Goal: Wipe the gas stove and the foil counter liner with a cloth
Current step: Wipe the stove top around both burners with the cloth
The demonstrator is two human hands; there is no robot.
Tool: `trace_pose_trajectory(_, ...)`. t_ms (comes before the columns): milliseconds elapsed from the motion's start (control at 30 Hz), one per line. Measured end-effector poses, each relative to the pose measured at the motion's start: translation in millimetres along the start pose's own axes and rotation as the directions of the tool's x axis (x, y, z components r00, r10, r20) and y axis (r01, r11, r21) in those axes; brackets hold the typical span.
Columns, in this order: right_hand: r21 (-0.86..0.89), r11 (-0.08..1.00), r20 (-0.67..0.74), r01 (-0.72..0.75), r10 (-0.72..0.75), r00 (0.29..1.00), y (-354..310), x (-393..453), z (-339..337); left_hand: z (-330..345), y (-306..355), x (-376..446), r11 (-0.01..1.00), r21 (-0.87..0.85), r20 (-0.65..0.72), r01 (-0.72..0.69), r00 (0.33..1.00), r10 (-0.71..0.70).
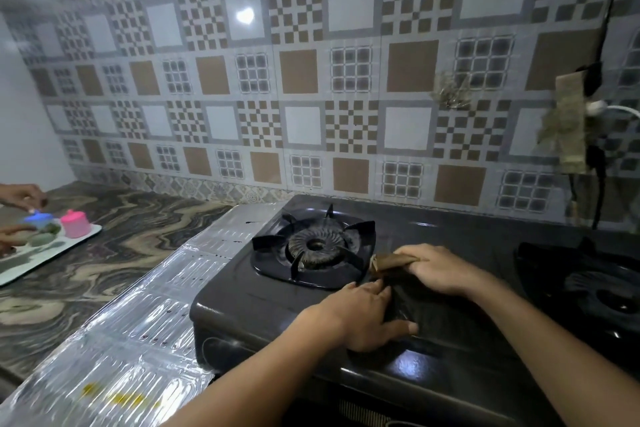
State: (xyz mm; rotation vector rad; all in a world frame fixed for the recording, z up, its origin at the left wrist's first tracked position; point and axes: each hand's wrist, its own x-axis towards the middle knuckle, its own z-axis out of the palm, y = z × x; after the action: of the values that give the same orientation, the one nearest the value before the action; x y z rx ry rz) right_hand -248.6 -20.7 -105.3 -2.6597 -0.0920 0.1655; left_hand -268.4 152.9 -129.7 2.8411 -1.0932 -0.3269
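Note:
A black two-burner gas stove point(249, 302) sits on a silver foil counter liner point(145, 333). My right hand point(440, 270) presses a folded brown cloth point(388, 262) onto the stove top between the left burner point(315, 248) and the right burner point(595, 288). Only the cloth's left end shows beyond my fingers. My left hand point(363, 317) lies flat on the stove just in front of it, fingers spread, holding nothing. Yellow spots point(114, 397) and small dark specks mark the foil near the front.
A marbled counter point(86, 274) extends to the left. On it lies a white tray point(48, 255) with a pink cup point(74, 224) and a blue cup point(38, 218); another person's hands point(20, 196) reach over it. A tiled wall point(311, 97) stands behind; cables point(599, 135) hang at right.

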Motion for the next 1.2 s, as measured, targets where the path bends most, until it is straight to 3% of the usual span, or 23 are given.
trace_pose_trajectory(100, 0.215, 0.977, 0.088, 0.008, -0.028, 0.996, 2, -2, -11, -3, -4, -7, 1.000, -0.017, 0.002, -0.017, 1.000, 0.017)
trace_pose_trajectory(233, 0.507, 0.861, 0.002, -0.052, 0.059, 0.998, 4, 3, -34, -22, -17, -26, 0.980, -0.192, 0.013, -0.054, 0.998, 0.057)
trace_pose_trajectory(333, 0.664, 0.745, -0.125, -0.067, 0.199, 0.972, 10, 23, -47, -38, -41, -38, 0.981, -0.178, -0.190, -0.071, 0.981, 0.037)
trace_pose_trajectory(433, 0.707, 0.707, -0.266, -0.008, 0.277, 0.923, 7, 50, -57, -54, -76, -47, 0.981, -0.189, -0.400, 0.048, 0.908, -0.122)
trace_pose_trajectory(533, 0.694, 0.719, -0.378, 0.018, 0.343, 0.860, 2, 80, -63, -58, -121, -51, 0.946, -0.231, -0.435, 0.228, 0.845, -0.310)
trace_pose_trajectory(633, 0.668, 0.743, -0.410, -0.025, 0.396, 0.822, -2, 111, -61, -50, -161, -48, 0.851, -0.230, -0.264, 0.472, 0.811, -0.522)
trace_pose_trajectory(700, 0.609, 0.786, -0.395, -0.105, 0.416, 0.819, 10, 139, -47, -42, -177, -48, 0.809, -0.238, -0.181, 0.537, 0.794, -0.580)
trace_pose_trajectory(867, 0.329, 0.920, -0.251, -0.214, 0.304, 0.919, -1, 150, 0, -25, -192, -47, 0.814, -0.347, -0.144, 0.466, 0.831, -0.537)
trace_pose_trajectory(967, 0.220, 0.958, -0.225, -0.187, 0.236, 0.945, 6, 156, -4, -18, -199, -42, 0.830, -0.281, -0.135, 0.482, 0.836, -0.532)
trace_pose_trajectory(1100, 0.216, 0.961, -0.196, -0.171, 0.215, 0.957, 22, 156, -6, -15, -199, -36, 0.847, -0.105, -0.125, 0.522, 0.838, -0.532)
trace_pose_trajectory(1200, 0.272, 0.943, -0.156, -0.191, 0.239, 0.958, 18, 156, -17, -16, -197, -37, 0.851, -0.079, -0.100, 0.518, 0.846, -0.524)
